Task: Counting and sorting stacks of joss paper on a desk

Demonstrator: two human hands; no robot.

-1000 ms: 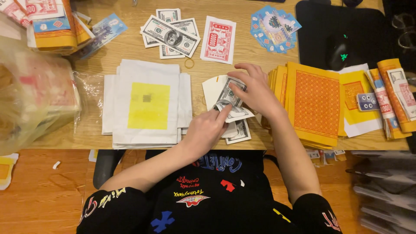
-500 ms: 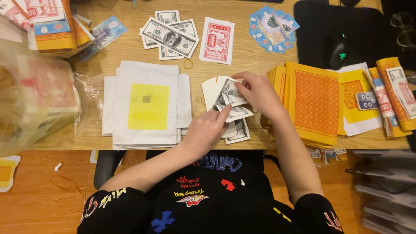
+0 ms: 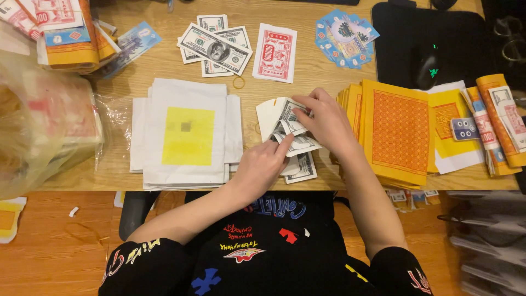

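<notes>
Nearest the tabletop's front edge, the left hand (image 3: 262, 167) is lying over a small fanned pile of grey-green paper banknotes (image 3: 298, 143), its forefinger stretching out flat on the top note, the grip apart and pinching nothing. Just above it, the right hand (image 3: 324, 121) is curling over the upper end of the same pile, its thumb and fingers clamped on the edge of one folded note and lifting it slightly off the rest. The pile is sitting near the front middle of the pale wooden tabletop (image 3: 307, 66), partly on a white paper sheet. Just to the left, a stack of white paper envelopes with a yellow square label (image 3: 186, 134) is lying flat; to the right, a thick stack of orange-and-yellow patterned paper sheets (image 3: 397, 134) is almost touching the right wrist. Farther back, a small tan rubber band (image 3: 239, 82) is lying alone, and beyond it a loose heap of more grey-green banknotes (image 3: 215, 46) is sitting beside a red-and-white printed paper slip (image 3: 275, 53), with a fan of blue printed paper notes (image 3: 345, 35) well off to the right.
</notes>
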